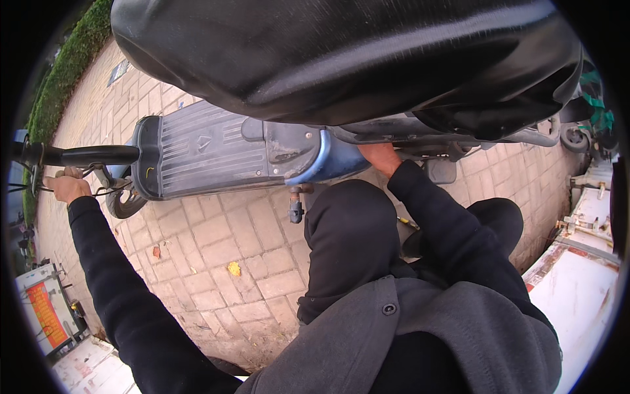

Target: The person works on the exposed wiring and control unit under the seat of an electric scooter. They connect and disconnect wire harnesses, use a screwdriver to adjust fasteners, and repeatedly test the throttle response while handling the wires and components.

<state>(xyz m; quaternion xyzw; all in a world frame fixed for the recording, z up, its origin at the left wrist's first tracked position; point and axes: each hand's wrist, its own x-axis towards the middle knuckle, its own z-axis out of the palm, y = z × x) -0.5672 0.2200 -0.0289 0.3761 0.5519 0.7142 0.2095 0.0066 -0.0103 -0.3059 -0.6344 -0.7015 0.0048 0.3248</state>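
Note:
A scooter with a ribbed grey footboard [210, 148] and blue side panels [328, 161] stands crosswise before me. At the far left, my left hand [67, 186] is closed around the near side of the handlebar, beside the black steering column [98, 155] and its cables. My right hand [382, 157] reaches in under the lower edge of the big black seat [354, 59], touching the blue body there. Its fingers are hidden beneath the seat, so their grip does not show. A footpeg [296, 207] sticks out from the scooter's near side, close to my knee.
My bent knees [354, 230] are close to the scooter's side. Brick paving [223, 243] with a yellow leaf [234, 268] lies below. White cargo boxes [577, 289] stand at the right, another white vehicle [49, 308] at the lower left, and a hedge [79, 49] at the upper left.

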